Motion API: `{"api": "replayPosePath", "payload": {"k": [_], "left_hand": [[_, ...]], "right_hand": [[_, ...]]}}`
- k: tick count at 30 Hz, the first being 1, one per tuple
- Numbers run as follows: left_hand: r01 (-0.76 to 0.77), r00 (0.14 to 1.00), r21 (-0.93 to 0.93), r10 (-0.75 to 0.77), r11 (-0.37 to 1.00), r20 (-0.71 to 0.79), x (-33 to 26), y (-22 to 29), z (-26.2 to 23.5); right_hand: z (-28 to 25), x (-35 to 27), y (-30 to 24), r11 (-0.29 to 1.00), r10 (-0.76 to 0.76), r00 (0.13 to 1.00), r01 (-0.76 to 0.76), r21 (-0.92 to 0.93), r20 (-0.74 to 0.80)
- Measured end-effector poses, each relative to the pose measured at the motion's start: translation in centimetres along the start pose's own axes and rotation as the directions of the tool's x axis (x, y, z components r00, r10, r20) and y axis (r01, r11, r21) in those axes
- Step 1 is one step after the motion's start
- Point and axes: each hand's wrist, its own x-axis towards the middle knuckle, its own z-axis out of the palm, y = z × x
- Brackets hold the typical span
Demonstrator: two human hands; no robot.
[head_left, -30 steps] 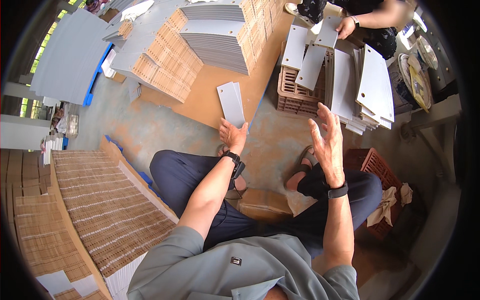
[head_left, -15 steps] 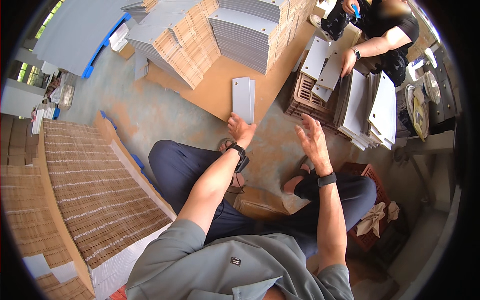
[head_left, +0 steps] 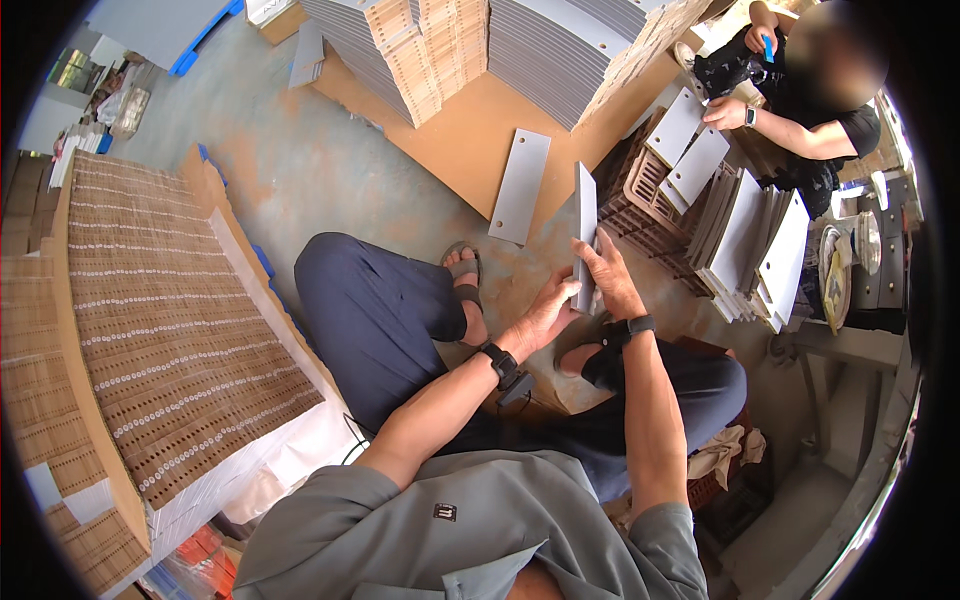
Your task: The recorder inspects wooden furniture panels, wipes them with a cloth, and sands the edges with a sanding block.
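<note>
- Floor (head_left: 250, 190): grey with reddish patches, extending beneath the whole working area.
- Stacked grey boards (head_left: 575, 55): tall blocks at the far side, with pale brown, slotted edges.
- Brown stack (head_left: 190, 320): at left, its face crossed by dark perforations and white dotted rows.
- Brown board (head_left: 450, 165): flat sheet bearing the tall blocks; its near corner points toward the hands.
- Co-worker (head_left: 812, 140): at far right; one hand touches a pale panel over the crate, the other holds a small blue object.
- Upright boards (head_left: 738, 235): leaning together at right, just beside the crate.
- Brown crate (head_left: 640, 195): slatted, right of and farther than the held panel, with pale panels on top.
- Loose grey panel (head_left: 520, 185): on the brown board, a hole at its near end; left of and slightly farther than the held panel, touched by neither hand.
- Held grey panel (head_left: 586, 215): raised between the hands, seen nearly edge-on, its far end projecting beyond them; whether single or several cannot be told.
- Left hand (head_left: 548, 312): grasping the held panel's near end from the left.
- Right hand (head_left: 612, 278): grasping the same panel from the right, thumb across it.
</note>
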Motion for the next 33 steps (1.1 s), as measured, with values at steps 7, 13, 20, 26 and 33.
{"api": "replayPosePath", "payload": {"k": [7,13,20,26,33], "left_hand": [[0.142,0.882,0.148,-0.057,0.979,-0.468,0.5,-1.6,-6.6],[0.185,0.889,0.291,-0.033,0.939,-0.456,0.6,-2.3,-9.1],[0.022,0.964,0.527,0.121,0.849,-0.235,1.2,-2.9,-3.3],[-0.185,0.975,0.625,0.223,0.758,0.017,2.9,-2.4,3.4],[-0.183,0.974,0.626,0.053,0.758,0.221,8.9,-3.0,16.0]], "right_hand": [[4.8,4.9,5.9,0.744,-0.32,0.846,-0.054,-0.666,-0.426],[6.2,5.1,7.7,0.739,-0.187,0.911,-0.116,-0.664,-0.368],[3.8,3.7,5.6,0.805,-0.091,0.925,-0.15,-0.573,-0.37],[-2.6,-1.9,0.7,0.792,-0.401,0.768,0.016,-0.61,-0.5],[-10.0,-13.4,-1.8,0.691,-0.721,0.314,0.254,-0.677,-0.618]]}}
